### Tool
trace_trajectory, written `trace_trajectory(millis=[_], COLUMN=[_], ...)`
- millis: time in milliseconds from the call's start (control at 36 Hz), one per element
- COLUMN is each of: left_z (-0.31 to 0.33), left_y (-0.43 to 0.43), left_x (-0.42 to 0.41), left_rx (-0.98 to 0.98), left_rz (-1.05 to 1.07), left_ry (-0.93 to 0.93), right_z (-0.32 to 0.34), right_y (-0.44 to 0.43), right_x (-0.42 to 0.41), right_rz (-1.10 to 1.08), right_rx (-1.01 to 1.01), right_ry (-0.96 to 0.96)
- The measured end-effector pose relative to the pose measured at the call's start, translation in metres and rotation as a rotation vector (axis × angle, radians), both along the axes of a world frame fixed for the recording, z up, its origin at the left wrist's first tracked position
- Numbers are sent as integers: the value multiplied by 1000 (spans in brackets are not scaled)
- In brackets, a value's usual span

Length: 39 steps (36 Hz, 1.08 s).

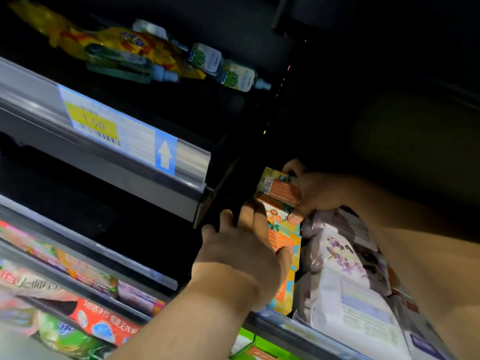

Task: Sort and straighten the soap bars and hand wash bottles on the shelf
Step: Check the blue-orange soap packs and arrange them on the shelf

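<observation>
Orange-and-teal soap bar boxes (281, 193): stacked at the left end of the lower shelf (298, 331), beside a dark upright panel. Left hand (241, 245) grips the nearer box, thumb across its face; right hand (315, 196) pinches the farther one. Lilac packs (345, 268) touch them on the right. Hand wash bottles (235, 75) (labels blurred) sit toward the right end of the upper shelf (117, 162).

The left hand (241, 245) covers part of the orange soap box (281, 193), the price label (104, 126) has blurred small print, and the picture's edge cuts the near-left bags (52, 307).
</observation>
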<state>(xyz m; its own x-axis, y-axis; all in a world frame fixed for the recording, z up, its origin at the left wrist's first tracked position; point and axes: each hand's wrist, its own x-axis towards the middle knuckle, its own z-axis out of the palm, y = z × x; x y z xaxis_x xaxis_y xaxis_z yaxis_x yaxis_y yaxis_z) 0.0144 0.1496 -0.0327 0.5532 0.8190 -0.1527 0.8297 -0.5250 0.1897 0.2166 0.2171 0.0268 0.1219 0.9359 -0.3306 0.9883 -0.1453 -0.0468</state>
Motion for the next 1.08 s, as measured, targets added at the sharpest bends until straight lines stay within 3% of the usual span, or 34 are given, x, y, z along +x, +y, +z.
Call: trace_trajectory(millis=[306, 389, 556, 694, 944, 1083], left_z=[6, 7, 4, 5, 7, 13], left_y=[1, 0, 0, 0, -2, 4], left_x=[3, 3, 2, 2, 0, 1], left_rx=[-79, -90, -93, -73, -118, -286], left_rz=[16, 20, 22, 23, 20, 80], left_ry=[24, 16, -16, -7, -70, -74], right_z=[-6, -8, -8, 3, 15, 28], right_y=[-10, -18, -45, -75, -178, -190], right_x=[0, -1, 2, 2, -17, -34], right_rz=[-35, -54, -58, -231, -690, -655], right_rx=[86, 204, 521, 777, 762, 757], right_ry=[92, 177, 477, 790, 871, 698])
